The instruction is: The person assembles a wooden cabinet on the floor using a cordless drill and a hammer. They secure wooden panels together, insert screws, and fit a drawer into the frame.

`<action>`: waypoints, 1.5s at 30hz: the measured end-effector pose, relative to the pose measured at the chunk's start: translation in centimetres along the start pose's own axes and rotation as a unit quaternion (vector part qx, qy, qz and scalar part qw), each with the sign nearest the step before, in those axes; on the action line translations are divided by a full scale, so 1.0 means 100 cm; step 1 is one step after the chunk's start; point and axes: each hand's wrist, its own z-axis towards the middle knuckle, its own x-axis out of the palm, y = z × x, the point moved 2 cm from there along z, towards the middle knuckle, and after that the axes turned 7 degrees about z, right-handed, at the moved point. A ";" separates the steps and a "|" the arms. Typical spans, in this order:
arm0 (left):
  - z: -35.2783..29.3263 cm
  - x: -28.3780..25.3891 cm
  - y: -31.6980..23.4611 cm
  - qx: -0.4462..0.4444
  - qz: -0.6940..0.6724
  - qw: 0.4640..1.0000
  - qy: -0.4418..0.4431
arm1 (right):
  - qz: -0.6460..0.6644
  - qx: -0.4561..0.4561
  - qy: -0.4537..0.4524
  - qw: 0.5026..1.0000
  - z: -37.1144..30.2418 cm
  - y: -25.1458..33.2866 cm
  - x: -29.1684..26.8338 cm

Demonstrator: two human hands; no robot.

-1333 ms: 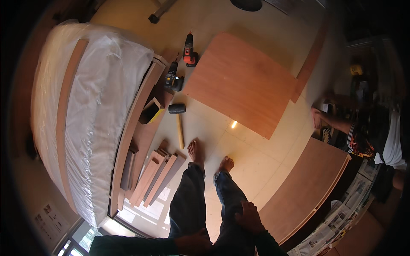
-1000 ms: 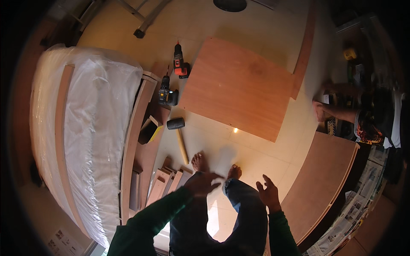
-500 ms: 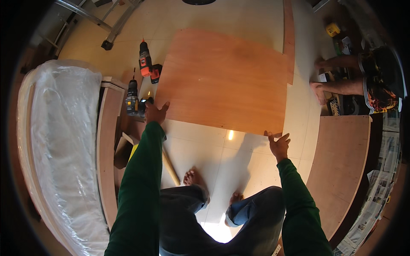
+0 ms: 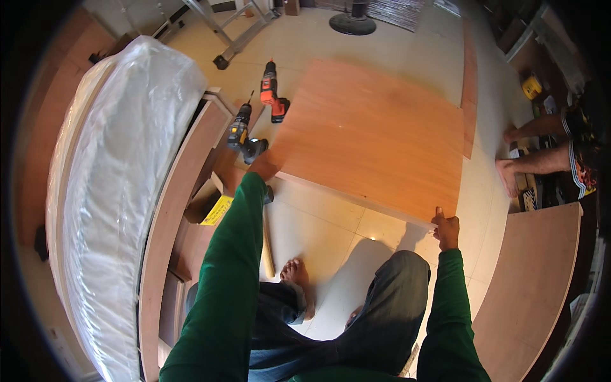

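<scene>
A broad reddish-brown wooden panel lies flat in front of me, its near edge facing my knees. My left hand is closed on its near left corner, the fingers partly hidden. At the near right corner, my right hand grips the edge with curled fingers. Just left of the panel are an orange-and-black cordless drill and a yellow-and-black one. Below my left hand, a wooden handle lies on the floor beside my foot.
Plastic-wrapped cushioning and a wooden frame line the left. An open box sits by my left arm. Another person's legs and a wooden board are on the right. A ladder foot stands beyond.
My left hand has gone from an open thumb to a closer grip, and my right fingers have curled onto the panel. The panel's near edge now shows its thickness. The view has shifted.
</scene>
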 end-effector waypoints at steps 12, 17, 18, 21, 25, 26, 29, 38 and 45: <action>-0.065 0.051 -0.019 -0.055 0.094 0.994 0.003 | 0.016 -0.023 -0.090 0.996 0.043 -0.027 -0.053; -0.102 0.057 -0.025 -0.094 0.065 0.993 -0.010 | 0.035 -0.023 -0.081 0.996 0.023 -0.021 -0.048; -0.106 0.060 -0.027 -0.091 0.066 0.994 -0.018 | 0.042 -0.014 -0.069 0.997 0.027 -0.021 -0.053; -0.119 0.073 -0.024 -0.082 0.080 0.993 -0.025 | 0.050 -0.007 -0.094 0.994 0.027 -0.026 -0.057; -0.136 0.088 -0.025 -0.075 0.090 0.993 0.007 | 0.042 -0.080 -0.135 0.987 0.048 -0.044 -0.078; -0.145 0.092 -0.033 -0.080 0.087 0.993 0.016 | 0.057 -0.105 -0.134 0.984 0.053 -0.048 -0.087; -0.188 0.086 -0.055 -0.104 0.041 0.993 0.041 | 0.031 -0.194 -0.197 0.960 0.065 -0.056 -0.083; -0.265 0.128 -0.063 -0.172 0.032 0.982 0.073 | 0.152 0.088 -0.157 0.972 0.000 -0.057 -0.049; -0.289 0.103 -0.078 -0.258 -0.186 0.880 0.353 | 0.038 0.035 -0.236 0.970 -0.001 -0.052 -0.060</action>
